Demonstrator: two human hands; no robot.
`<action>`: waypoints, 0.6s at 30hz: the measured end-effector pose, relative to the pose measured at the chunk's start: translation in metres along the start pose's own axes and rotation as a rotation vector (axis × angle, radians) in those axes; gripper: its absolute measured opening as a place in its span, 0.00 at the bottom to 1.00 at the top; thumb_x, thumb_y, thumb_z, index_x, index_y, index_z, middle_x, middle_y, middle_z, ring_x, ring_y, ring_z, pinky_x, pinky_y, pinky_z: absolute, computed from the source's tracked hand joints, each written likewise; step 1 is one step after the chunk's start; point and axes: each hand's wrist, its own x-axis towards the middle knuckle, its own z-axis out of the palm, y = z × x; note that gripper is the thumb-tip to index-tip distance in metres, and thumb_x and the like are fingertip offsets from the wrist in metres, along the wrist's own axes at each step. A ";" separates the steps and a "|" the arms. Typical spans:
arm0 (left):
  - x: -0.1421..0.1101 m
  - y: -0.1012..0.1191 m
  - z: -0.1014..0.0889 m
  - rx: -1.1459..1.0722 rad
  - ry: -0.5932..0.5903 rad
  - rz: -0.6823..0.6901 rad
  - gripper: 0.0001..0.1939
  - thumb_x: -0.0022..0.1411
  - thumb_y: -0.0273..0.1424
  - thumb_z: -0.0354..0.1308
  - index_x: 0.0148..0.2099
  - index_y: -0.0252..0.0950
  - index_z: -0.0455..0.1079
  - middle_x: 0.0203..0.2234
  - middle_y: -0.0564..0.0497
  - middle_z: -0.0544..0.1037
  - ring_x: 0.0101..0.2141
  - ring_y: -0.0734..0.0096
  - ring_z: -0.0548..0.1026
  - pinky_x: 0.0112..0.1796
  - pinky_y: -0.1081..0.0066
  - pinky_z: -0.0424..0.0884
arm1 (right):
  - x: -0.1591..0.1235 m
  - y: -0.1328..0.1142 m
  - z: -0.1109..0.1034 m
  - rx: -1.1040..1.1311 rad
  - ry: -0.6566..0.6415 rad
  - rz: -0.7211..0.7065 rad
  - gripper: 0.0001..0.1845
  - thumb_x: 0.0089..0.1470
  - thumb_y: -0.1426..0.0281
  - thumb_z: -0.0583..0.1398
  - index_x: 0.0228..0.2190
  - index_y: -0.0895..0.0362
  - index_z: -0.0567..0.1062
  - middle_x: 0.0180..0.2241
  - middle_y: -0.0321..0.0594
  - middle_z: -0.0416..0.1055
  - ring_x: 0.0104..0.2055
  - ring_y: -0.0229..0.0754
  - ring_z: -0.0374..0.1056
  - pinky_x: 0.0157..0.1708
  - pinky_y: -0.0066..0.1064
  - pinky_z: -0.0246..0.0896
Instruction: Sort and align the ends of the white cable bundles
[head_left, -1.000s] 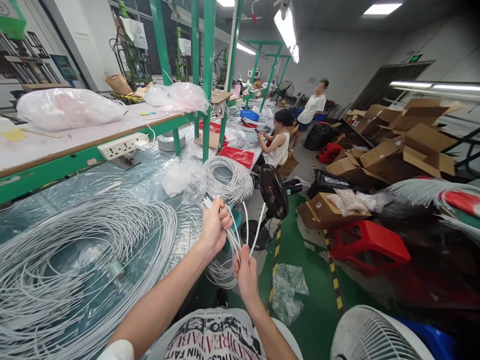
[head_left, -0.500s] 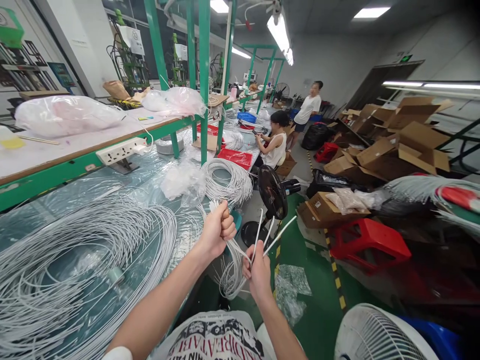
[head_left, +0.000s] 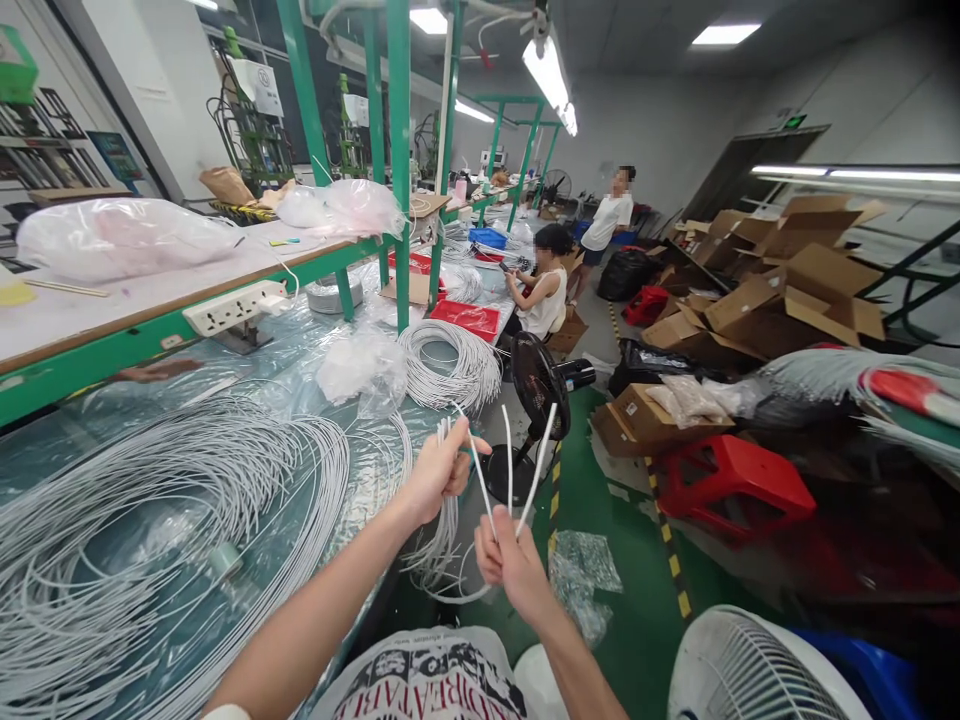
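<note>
White cables [head_left: 509,455] are in the person's two hands, in front of the body and just beside the near edge of the plastic-covered table [head_left: 289,362]. The right hand [head_left: 514,562] is closed in a narrow grip around a few of them; three ends stand up above the thumb and spread a little, like a small fan. The left hand [head_left: 441,470] has its fingers curled around a thicker bundle [head_left: 448,515], which hangs down below it in a loose bend, while the index finger points out toward the leftmost end; if this finger touches that end, I cannot tell. On the table lie more cables of the same look, in a large loose coil [head_left: 255,438] and, farther away, a smaller round coil [head_left: 442,388]. About the handling, I judge as follows. One single cable should be light, and half stiff: the short ends keep themselves upright, but the longer part bends softly under its own weight. The jacket seems smooth, so the pieces may slide along each other inside the fist, and a big bundle will probably feel heavier and springy. They do not seem fragile, although a sharp bend would be better avoided. A good place to hold is a short way below the ends, between thumb and bent index finger, so that the tips remain free and do not swing against the black fan [head_left: 531,368] behind them.
</note>
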 end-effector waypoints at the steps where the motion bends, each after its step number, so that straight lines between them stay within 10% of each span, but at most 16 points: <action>1: 0.001 -0.001 0.001 0.001 0.030 0.050 0.30 0.57 0.58 0.58 0.34 0.32 0.72 0.10 0.64 0.46 0.13 0.83 0.42 0.16 0.77 0.40 | -0.001 0.002 0.002 -0.007 -0.019 0.013 0.37 0.55 0.39 0.55 0.15 0.56 0.53 0.13 0.28 0.46 0.14 0.26 0.39 0.14 0.24 0.33; 11: -0.011 -0.004 -0.003 0.580 -0.071 0.143 0.30 0.64 0.54 0.52 0.35 0.31 0.78 0.13 0.59 0.51 0.17 0.81 0.48 0.20 0.75 0.45 | 0.004 -0.001 0.007 0.136 -0.138 0.108 0.37 0.52 0.37 0.56 0.17 0.57 0.56 0.14 0.25 0.44 0.13 0.26 0.36 0.12 0.23 0.31; 18: -0.012 -0.002 -0.002 0.327 -0.045 0.108 0.32 0.61 0.57 0.53 0.40 0.30 0.78 0.12 0.61 0.50 0.15 0.81 0.47 0.18 0.76 0.42 | 0.003 0.003 0.007 0.016 -0.213 0.097 0.36 0.55 0.37 0.52 0.18 0.55 0.53 0.14 0.26 0.43 0.15 0.28 0.37 0.15 0.25 0.31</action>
